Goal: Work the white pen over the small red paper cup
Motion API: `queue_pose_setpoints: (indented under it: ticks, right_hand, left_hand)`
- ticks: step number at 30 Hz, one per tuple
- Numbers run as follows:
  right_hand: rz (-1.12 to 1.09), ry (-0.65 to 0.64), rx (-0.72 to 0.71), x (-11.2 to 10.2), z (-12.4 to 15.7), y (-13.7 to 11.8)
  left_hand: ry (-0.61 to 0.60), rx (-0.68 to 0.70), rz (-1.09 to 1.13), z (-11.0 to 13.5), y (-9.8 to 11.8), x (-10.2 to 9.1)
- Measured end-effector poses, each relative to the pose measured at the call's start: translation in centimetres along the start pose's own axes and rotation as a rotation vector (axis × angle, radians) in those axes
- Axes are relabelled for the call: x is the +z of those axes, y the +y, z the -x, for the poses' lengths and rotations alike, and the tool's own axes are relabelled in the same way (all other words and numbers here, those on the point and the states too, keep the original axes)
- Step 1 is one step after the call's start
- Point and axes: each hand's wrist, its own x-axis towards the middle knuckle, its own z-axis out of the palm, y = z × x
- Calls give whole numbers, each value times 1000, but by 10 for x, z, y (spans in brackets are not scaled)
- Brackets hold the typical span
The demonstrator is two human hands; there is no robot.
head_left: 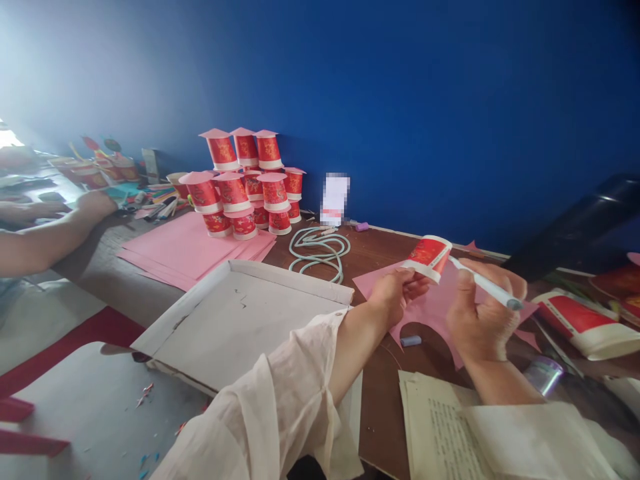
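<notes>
My left hand point(397, 291) is closed on a red paper cup point(428, 257) with a white rim, tilted on its side above a pink paper sheet point(430, 307). My right hand point(483, 313) grips a white pen-like stick point(484, 283) whose tip touches the cup's side. Both wrists show cream sleeves. A stack of several red cups point(247, 183) with pink paper tops stands at the back near the blue wall.
A white cardboard tray point(240, 320) lies left of my arms, with pink sheets point(185, 250) behind it. A coiled pale cable point(320, 250) lies near the stack. Another person's arm point(55, 233) rests at far left. Printed paper point(440, 427) and sleeved cups point(585, 323) lie at the right.
</notes>
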Motion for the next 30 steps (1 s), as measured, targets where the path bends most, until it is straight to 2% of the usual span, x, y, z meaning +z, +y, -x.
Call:
queue_pose_setpoints:
  ticks: [3, 6, 13, 21, 30]
  right_hand:
    - [37, -5, 15, 1, 0, 4]
    - [148, -56, 93, 4, 3, 11]
    - [133, -273, 346, 2, 3, 6]
    - [154, -397, 329, 5, 5, 0]
    - [187, -383, 263, 8, 7, 6]
  left_hand:
    - [14, -2, 54, -1, 1, -1]
    - [-7, -1, 83, -1, 2, -2]
    - [-35, 2, 113, -3, 5, -7]
    - [-36, 5, 150, -5, 6, -7]
    - [-24, -25, 156, -5, 7, -5]
